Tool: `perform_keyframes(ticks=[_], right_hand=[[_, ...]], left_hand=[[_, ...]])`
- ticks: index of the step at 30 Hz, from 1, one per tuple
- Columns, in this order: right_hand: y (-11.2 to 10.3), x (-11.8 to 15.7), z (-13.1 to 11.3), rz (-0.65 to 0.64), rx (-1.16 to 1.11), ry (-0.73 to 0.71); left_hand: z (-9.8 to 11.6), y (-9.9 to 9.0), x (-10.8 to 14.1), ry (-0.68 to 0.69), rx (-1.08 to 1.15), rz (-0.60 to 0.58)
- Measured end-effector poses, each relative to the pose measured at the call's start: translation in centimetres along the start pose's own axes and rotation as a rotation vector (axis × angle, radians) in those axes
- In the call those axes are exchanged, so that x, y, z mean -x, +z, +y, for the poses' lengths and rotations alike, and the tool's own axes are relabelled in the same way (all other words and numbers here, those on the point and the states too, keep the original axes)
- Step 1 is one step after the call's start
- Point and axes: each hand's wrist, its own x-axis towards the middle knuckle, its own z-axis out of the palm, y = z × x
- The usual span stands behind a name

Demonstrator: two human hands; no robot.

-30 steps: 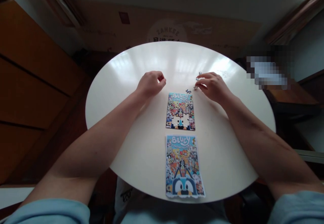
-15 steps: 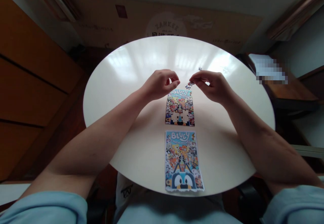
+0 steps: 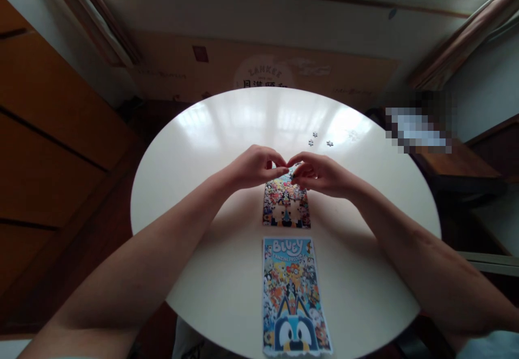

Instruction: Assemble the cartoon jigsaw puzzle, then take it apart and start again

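My left hand (image 3: 263, 167) and my right hand (image 3: 324, 174) meet with fingertips touching over the top part of a jigsaw puzzle (image 3: 286, 202). My left thumb and index finger are nearly pinched; what lies between them, if anything, is hidden. The curled fingers of my right hand hold what looks like a small dark puzzle piece (image 3: 292, 175). Tan gaps show in the puzzle's lower half, on both sides of a blue strip. Below it lies a printed picture sheet (image 3: 290, 294) with a blue cartoon dog and a torn bottom edge.
Several loose puzzle pieces (image 3: 330, 144) lie on the white oval table (image 3: 194, 153) beyond my right hand. An orange cabinet (image 3: 52, 132) stands at the left. A wooden side table (image 3: 458, 161) holds a blurred-out item at the right.
My right hand has moved left from the loose pieces to meet my left hand. My left fingers have drawn closer together. The camera view has tilted up.
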Motion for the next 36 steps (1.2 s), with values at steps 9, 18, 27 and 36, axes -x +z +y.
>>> perform_keyframes(ticks=[9, 18, 27, 36], right_hand=[[0.3, -0.1, 0.1, -0.057, -0.111, 0.081], [0.3, 0.0, -0.5, -0.037, -0.109, 0.08], [-0.2, 0.2, 0.1, 0.001, -0.114, 0.042], [-1.6, 0.4, 0.3, 0.065, 0.012, -0.086]], left_hand=[[0.0, -0.1, 0.2, -0.064, 0.127, -0.166], [0.2, -0.3, 0.2, -0.058, 0.2, -0.168], [0.3, 0.1, -0.1, -0.052, 0.177, -0.139], [-0.4, -0.3, 0.1, -0.104, 0.191, -0.171]])
